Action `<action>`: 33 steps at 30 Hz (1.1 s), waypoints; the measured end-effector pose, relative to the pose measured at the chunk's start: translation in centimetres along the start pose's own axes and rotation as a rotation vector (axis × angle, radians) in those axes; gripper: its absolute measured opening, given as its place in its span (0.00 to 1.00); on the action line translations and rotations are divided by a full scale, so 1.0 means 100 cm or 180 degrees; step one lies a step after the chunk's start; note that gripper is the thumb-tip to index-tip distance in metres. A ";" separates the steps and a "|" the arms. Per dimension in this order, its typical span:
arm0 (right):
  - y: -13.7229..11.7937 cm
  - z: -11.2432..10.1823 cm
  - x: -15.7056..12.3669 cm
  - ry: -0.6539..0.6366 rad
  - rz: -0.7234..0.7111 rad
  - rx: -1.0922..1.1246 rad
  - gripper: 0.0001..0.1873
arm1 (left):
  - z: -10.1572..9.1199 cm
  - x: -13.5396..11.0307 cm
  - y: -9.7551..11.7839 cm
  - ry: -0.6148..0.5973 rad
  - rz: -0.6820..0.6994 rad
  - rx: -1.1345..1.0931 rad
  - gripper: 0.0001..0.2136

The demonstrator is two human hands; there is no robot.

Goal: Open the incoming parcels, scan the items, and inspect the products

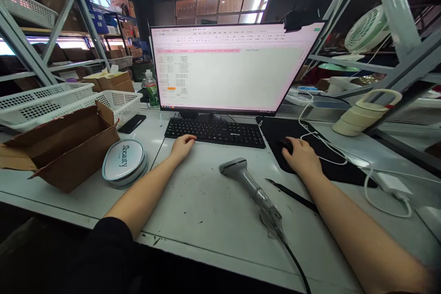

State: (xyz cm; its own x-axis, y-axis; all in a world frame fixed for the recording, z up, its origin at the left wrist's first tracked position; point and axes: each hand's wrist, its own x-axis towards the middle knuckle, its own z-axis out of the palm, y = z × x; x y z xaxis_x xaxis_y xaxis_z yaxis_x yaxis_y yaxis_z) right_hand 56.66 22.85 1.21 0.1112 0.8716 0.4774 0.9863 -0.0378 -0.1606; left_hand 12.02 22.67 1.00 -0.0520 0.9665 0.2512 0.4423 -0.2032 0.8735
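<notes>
My left hand [182, 145] lies on the white desk just in front of the black keyboard [215, 131], fingers curled loosely with nothing in them. My right hand [300, 156] rests on a black mouse [285, 145], gripping it on the black mouse pad [310, 147]. A monitor [230, 69] with a spreadsheet stands behind the keyboard. Between my forearms a grey barcode scanner [253, 190] lies on the desk, its cable running toward me. A black pen [292, 195] lies beside my right forearm.
An open cardboard box [65, 147] and a round white tin [124, 161] sit at left, with white plastic baskets [51, 103] and a phone [132, 123] behind. A green bottle [151, 89], tape rolls [361, 117], white cables and charger [391, 183], a fan [365, 30] and metal shelving surround the desk.
</notes>
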 end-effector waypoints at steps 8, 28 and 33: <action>0.002 -0.002 0.004 0.0021 0.0121 -0.0019 0.29 | 0.000 -0.007 0.005 -0.0111 0.0009 0.0325 0.12; -0.009 -0.005 0.003 -0.0414 0.0479 -0.0318 0.31 | 0.000 -0.014 0.015 -0.0265 0.0140 0.0727 0.13; -0.009 -0.005 0.003 -0.0437 0.0479 -0.0317 0.30 | 0.000 -0.014 0.013 -0.0259 0.0142 0.0714 0.13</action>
State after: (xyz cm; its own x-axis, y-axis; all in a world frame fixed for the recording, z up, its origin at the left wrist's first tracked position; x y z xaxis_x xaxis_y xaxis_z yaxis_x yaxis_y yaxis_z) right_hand 55.86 22.94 1.96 0.2471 0.9105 0.3315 0.9678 -0.2147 -0.1318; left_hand 12.71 21.10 1.76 0.0403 0.9687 0.2450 0.6308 -0.2148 0.7457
